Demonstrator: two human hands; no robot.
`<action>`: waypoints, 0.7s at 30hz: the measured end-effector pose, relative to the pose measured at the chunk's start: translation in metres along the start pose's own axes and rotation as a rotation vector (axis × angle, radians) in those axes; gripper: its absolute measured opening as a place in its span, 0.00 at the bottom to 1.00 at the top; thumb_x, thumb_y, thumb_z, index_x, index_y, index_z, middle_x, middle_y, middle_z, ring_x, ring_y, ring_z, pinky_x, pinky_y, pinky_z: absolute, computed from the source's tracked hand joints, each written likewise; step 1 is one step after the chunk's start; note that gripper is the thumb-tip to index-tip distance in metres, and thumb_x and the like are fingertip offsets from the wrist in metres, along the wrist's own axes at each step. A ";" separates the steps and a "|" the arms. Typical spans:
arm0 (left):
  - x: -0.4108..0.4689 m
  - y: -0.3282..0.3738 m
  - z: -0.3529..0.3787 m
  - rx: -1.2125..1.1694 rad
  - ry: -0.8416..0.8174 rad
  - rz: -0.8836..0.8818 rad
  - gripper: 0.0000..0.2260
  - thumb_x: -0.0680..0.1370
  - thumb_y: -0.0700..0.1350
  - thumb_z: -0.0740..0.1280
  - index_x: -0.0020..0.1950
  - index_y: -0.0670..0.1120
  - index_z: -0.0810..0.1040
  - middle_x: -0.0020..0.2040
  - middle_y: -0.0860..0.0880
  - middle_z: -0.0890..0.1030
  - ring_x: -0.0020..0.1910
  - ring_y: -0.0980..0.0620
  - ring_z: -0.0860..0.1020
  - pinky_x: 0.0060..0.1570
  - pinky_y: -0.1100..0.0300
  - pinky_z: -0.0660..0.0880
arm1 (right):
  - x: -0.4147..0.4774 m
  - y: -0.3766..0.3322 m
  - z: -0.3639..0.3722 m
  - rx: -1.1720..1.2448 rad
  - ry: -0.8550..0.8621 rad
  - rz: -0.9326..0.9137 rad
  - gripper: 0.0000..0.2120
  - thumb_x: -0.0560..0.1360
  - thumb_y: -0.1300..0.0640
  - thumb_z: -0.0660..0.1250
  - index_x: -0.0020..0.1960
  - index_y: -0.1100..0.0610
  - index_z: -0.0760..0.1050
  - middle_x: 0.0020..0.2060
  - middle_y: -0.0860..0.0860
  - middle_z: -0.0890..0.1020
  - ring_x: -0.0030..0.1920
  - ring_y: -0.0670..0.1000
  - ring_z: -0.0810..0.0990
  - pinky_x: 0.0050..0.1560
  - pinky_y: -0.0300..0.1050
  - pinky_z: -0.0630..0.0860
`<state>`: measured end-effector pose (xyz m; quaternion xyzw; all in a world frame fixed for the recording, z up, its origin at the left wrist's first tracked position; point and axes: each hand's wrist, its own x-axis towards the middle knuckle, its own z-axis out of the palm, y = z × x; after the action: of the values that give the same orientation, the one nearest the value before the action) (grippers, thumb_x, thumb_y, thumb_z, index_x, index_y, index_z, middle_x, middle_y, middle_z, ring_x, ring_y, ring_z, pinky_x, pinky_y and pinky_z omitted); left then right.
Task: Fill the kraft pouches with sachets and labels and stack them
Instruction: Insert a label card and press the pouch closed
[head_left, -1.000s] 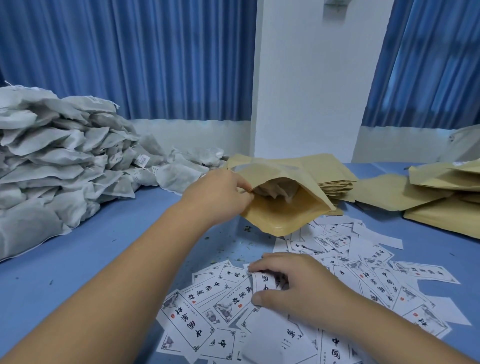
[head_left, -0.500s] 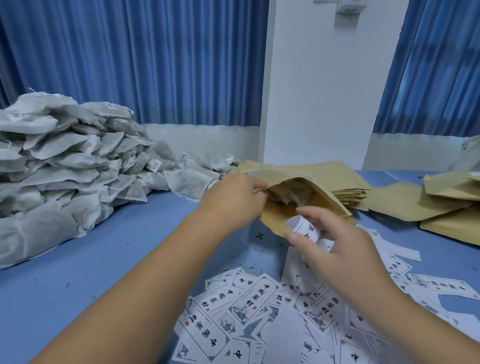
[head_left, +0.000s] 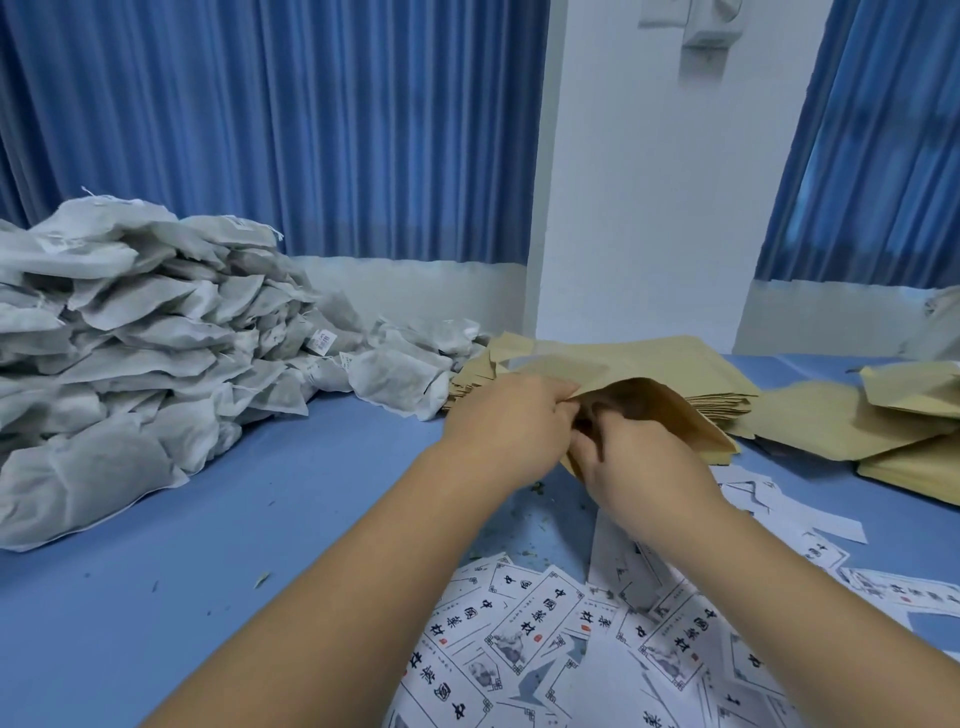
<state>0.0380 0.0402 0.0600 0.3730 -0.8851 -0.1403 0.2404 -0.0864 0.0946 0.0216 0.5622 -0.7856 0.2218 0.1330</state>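
Note:
An open kraft pouch (head_left: 670, 415) is held above the blue table (head_left: 208, 545), its mouth facing me. My left hand (head_left: 511, 421) pinches the upper lip of that mouth. My right hand (head_left: 644, 462) has its curled fingers and thumb pushed into the mouth; the label it carried is out of sight behind them. Loose printed labels (head_left: 535, 629) lie scattered on the table below my arms. A big pile of white sachets (head_left: 130, 353) fills the left side.
A stack of flat empty pouches (head_left: 691, 358) lies just behind the held pouch. More kraft pouches (head_left: 909, 415) are heaped at the right edge. Blue curtains and a white wall close off the back. Small herb crumbs dot the table.
My right hand picked a label from the scattered heap, lifted it and moved into the pouch mouth. The left hand kept its hold on the pouch lip.

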 end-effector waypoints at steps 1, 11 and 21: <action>0.000 0.000 0.000 0.003 -0.009 0.001 0.12 0.81 0.49 0.56 0.53 0.55 0.79 0.45 0.53 0.80 0.48 0.50 0.76 0.45 0.57 0.73 | 0.000 -0.001 -0.002 0.006 -0.018 -0.012 0.16 0.80 0.43 0.52 0.54 0.53 0.71 0.43 0.55 0.81 0.45 0.59 0.79 0.35 0.44 0.67; -0.002 0.006 -0.002 0.071 0.022 0.017 0.13 0.83 0.49 0.55 0.60 0.58 0.77 0.54 0.50 0.77 0.56 0.48 0.75 0.43 0.57 0.66 | 0.001 -0.007 -0.012 -0.058 -0.303 -0.101 0.07 0.76 0.63 0.58 0.43 0.53 0.71 0.36 0.53 0.76 0.37 0.56 0.74 0.33 0.44 0.67; -0.003 0.006 -0.006 0.067 0.045 0.031 0.12 0.82 0.49 0.55 0.57 0.57 0.78 0.46 0.54 0.73 0.46 0.49 0.69 0.43 0.58 0.64 | 0.020 -0.013 -0.023 -0.146 -0.307 -0.162 0.09 0.79 0.62 0.57 0.41 0.57 0.71 0.45 0.57 0.80 0.40 0.54 0.72 0.33 0.38 0.65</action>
<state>0.0391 0.0461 0.0669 0.3701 -0.8894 -0.0985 0.2497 -0.0816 0.0859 0.0538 0.6396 -0.7629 0.0645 0.0694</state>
